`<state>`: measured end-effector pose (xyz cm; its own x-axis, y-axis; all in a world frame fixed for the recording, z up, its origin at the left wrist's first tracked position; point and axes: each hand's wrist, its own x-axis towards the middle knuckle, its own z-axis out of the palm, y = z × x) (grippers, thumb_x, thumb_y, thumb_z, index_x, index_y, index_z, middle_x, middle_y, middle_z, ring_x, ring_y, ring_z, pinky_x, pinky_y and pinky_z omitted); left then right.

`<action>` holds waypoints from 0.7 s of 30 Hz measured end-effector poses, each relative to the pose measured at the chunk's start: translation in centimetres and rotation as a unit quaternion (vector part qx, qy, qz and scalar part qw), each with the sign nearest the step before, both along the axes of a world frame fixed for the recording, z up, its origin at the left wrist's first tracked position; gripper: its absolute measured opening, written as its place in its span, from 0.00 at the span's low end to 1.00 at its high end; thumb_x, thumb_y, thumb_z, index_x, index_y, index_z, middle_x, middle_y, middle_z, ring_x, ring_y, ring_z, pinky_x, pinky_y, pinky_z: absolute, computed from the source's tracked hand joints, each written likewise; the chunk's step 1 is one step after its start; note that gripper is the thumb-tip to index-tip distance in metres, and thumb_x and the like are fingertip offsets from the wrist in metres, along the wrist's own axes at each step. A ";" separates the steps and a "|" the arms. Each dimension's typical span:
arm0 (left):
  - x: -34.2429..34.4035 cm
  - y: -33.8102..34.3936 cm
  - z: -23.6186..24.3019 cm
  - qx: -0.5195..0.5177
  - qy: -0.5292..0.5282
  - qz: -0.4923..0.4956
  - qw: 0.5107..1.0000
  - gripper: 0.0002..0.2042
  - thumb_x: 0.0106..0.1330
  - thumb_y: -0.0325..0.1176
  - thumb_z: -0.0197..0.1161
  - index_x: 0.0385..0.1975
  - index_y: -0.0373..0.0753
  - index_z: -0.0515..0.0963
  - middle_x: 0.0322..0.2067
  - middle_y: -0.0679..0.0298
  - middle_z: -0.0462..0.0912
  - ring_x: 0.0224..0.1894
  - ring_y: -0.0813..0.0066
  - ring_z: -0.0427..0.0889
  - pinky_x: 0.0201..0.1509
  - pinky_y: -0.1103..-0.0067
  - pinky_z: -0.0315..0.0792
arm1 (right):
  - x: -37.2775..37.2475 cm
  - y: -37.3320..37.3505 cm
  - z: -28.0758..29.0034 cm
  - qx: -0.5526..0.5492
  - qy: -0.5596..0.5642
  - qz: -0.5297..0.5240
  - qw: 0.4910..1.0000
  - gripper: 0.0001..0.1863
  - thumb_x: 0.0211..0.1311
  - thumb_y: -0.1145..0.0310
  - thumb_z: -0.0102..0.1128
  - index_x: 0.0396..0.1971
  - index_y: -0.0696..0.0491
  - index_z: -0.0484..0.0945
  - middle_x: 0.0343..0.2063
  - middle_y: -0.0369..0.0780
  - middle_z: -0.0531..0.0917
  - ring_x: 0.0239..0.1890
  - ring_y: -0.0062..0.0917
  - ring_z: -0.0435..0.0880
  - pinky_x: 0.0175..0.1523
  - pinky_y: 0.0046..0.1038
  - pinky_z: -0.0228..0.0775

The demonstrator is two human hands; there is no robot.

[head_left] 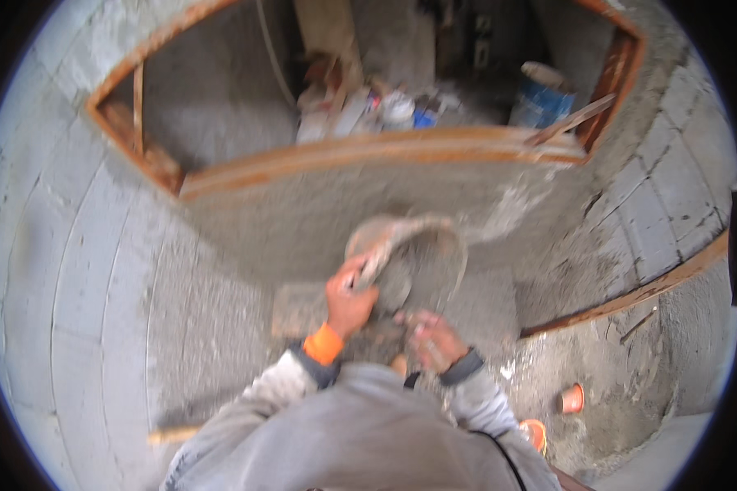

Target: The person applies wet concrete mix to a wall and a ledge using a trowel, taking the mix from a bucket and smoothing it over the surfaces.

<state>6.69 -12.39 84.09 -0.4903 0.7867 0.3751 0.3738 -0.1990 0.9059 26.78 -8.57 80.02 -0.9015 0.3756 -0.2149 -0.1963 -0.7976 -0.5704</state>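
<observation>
A mortar-caked bucket [449, 237], reddish on its outer side, is tilted in front of me with grey mortar [430, 270] inside. My left hand [352, 301], with an orange band at the wrist, is closed on its left rim. Just below the bucket's near edge is my right hand [434, 340], smeared with mortar, its fingers curled. Blur hides what they hold, if anything. A rounded grey patch [395, 288] shows between the hands at the bucket's mouth; I cannot tell whether it is a tool or mortar.
Ahead, a plastered wall [303, 213] rises to an orange-brown window frame [368, 155]. Beyond it stand a blue-and-white bucket [542, 98] and clutter. Grey block walls flank me. An orange cup [571, 398] lies on the floor at right; a wooden strip [630, 295] edges the right wall.
</observation>
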 end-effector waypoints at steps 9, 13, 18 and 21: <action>-2.1 -1.4 -4.2 -0.001 -0.183 0.074 0.980 0.14 0.43 0.17 0.54 0.33 0.27 0.76 0.37 0.63 0.79 0.32 0.80 0.74 0.35 0.84 0.67 | -0.8 -2.1 0.2 -0.017 -0.084 -0.009 0.996 0.24 0.56 0.68 0.50 0.53 0.59 0.64 0.21 0.37 0.73 0.10 0.22 0.69 0.13 0.22 0.62; -4.2 -1.8 -5.7 -0.040 -0.312 0.127 0.941 0.21 0.42 0.17 0.53 0.42 0.29 0.75 0.32 0.66 0.78 0.29 0.80 0.73 0.29 0.84 0.66 | -1.0 -2.8 -1.6 -0.061 -0.019 -0.005 0.998 0.26 0.55 0.68 0.49 0.55 0.59 0.61 0.21 0.38 0.72 0.11 0.22 0.70 0.14 0.22 0.62; -8.4 -2.8 -8.5 -0.031 -0.359 0.188 0.914 0.19 0.40 0.17 0.52 0.37 0.29 0.76 0.26 0.66 0.76 0.24 0.79 0.71 0.24 0.83 0.62 | 1.8 -0.6 5.2 -0.079 0.172 -0.160 0.969 0.33 0.48 0.68 0.48 0.57 0.62 0.55 0.23 0.41 0.74 0.12 0.24 0.71 0.14 0.25 0.67; -11.6 -5.0 -10.1 -0.016 -0.340 0.256 0.905 0.17 0.39 0.17 0.51 0.33 0.31 0.76 0.24 0.69 0.75 0.22 0.81 0.70 0.23 0.85 0.60 | 3.8 1.0 12.9 0.124 0.256 -0.316 0.905 0.34 0.47 0.71 0.48 0.57 0.65 0.53 0.25 0.43 0.74 0.12 0.24 0.73 0.13 0.23 0.70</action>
<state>-4.94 -17.34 73.94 -0.9024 0.3964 -0.1690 -0.2360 -0.1266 0.9635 30.54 -7.54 92.96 -0.4471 0.8303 0.3327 -0.8581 -0.2930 -0.4217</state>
